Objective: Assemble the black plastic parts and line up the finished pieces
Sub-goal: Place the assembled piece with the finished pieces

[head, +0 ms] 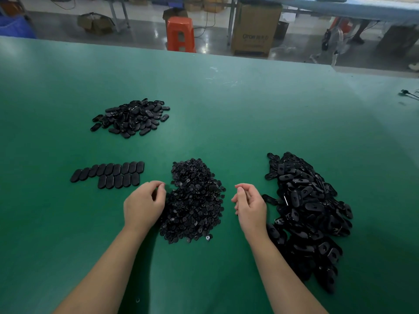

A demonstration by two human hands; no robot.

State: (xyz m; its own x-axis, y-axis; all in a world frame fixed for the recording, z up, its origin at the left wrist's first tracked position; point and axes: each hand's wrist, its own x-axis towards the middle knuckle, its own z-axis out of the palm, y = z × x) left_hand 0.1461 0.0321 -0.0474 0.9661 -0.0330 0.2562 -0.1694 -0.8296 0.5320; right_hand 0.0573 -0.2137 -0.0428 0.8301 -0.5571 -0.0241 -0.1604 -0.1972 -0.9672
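The central heap of small round black parts [195, 200] lies on the green table [226, 105] and serves as the reference point for all positions below. The left hand [145, 203] is at the left edge of this heap, back of the hand upward, fingers curled with the fingertips drawn toward the thumb beside the heap's upper left margin; whether a small part is pinched between them cannot be determined. The right hand [249, 205] is just right of the heap, between it and the large pile of oblong black shells [306, 214], with the fingers loosely curled and the palm turned inward; no part is visible in it. The large pile extends to the right of the heap and runs down toward the near table edge; many of its shells show a hole in the face. To the left of the heap, the finished pieces [111, 175] are laid flat in two rows, side by side and touching, the upper row longer than the lower. Beyond these rows, farther from the person and up-left of the heap, lies a second, smaller pile of oblong pieces [132, 117]. Past the far table edge stand an orange plastic stool [180, 34] and a cardboard box [255, 30] on the floor.
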